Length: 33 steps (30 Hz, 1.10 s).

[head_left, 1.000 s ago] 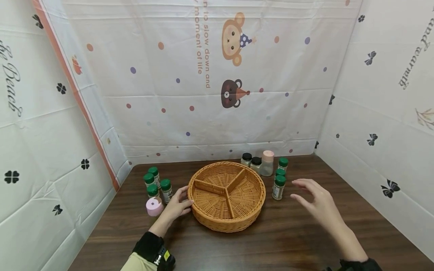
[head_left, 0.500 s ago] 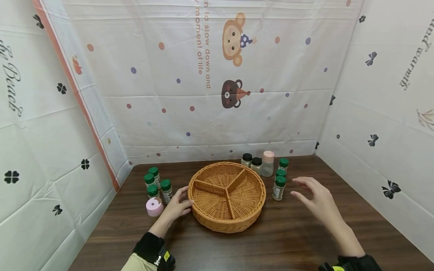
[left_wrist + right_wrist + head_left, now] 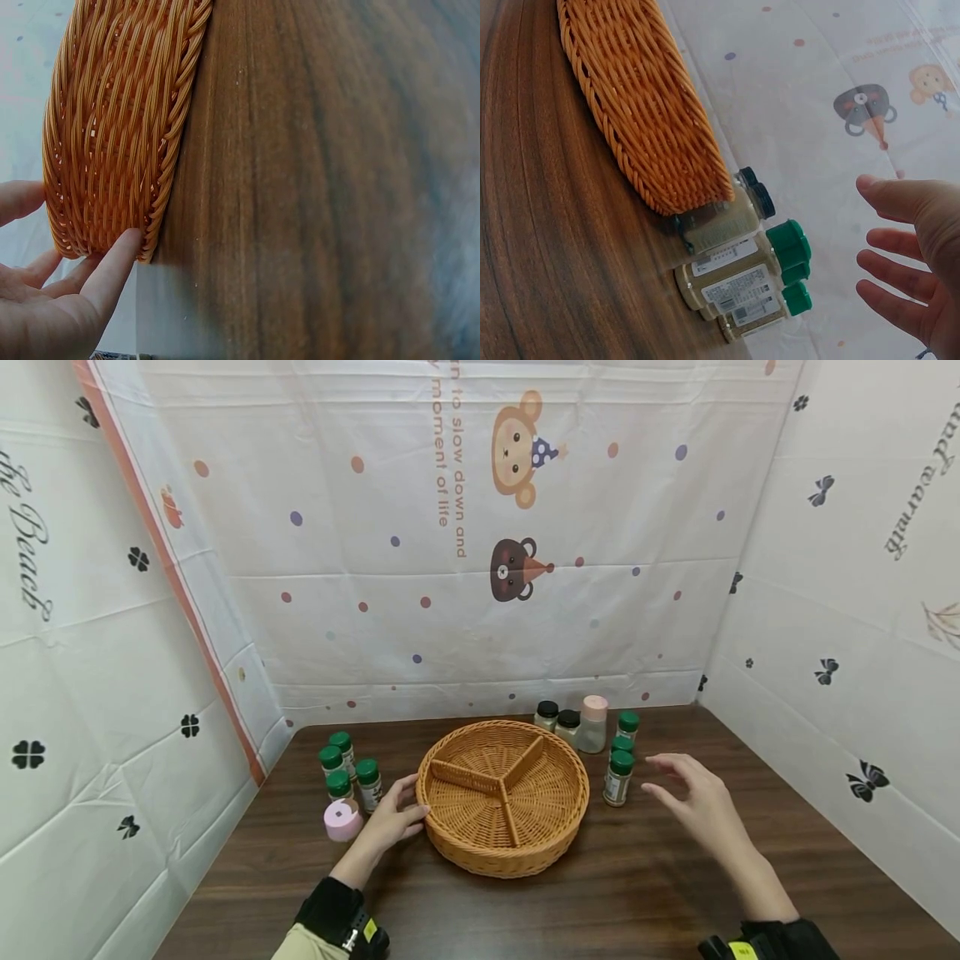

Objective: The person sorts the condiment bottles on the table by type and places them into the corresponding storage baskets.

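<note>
A round wicker basket (image 3: 491, 860) with three compartments sits mid-table, nothing in it. My left hand (image 3: 390, 818) is at its left side, thumb by the rim and fingers fairly straight against the outer wall; the left wrist view shows the fingertips (image 3: 127, 244) on the weave. To the right, my right hand (image 3: 697, 802) hovers over the table with loosely bent, spread fingers, holding nothing. Nearest it stands a green-lidded spice jar (image 3: 617, 781), the front one of three in a row; their labels (image 3: 739, 289) face the right wrist camera.
Left of the basket stand several green-lidded spice jars (image 3: 369, 789) and a container with a pink lid (image 3: 342, 820). Behind it at right are two black-lidded jars (image 3: 567, 727) and a pink-capped bottle (image 3: 593, 727). Printed cloth walls (image 3: 480, 635) enclose the dark wooden table (image 3: 480, 918).
My right forearm has shifted slightly left, while the hand stays beside the jars. The left hand, the basket and the jars keep their places.
</note>
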Available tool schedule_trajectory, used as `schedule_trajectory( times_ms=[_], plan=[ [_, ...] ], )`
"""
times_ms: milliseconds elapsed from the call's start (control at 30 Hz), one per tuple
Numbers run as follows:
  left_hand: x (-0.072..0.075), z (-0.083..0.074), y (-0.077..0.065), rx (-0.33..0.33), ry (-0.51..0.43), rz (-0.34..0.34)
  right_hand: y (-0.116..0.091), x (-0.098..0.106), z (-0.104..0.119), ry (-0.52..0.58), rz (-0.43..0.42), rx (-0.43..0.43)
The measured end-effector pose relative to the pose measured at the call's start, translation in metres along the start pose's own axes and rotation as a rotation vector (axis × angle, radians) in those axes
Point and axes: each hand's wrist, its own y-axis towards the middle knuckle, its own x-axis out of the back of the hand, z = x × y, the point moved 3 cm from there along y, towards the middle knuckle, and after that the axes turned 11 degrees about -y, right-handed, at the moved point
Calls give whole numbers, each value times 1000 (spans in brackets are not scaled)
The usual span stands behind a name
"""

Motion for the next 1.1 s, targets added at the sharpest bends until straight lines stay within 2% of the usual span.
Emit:
schedule_trajectory(
  times_ms=[367, 1100],
  plan=[
    [-1, 1, 1, 5, 5, -12, -4, -6, -12, -14, 18, -10],
    [-1, 0, 0, 8, -2, -8, 6, -14, -33, -13, 89, -56]
  ],
)
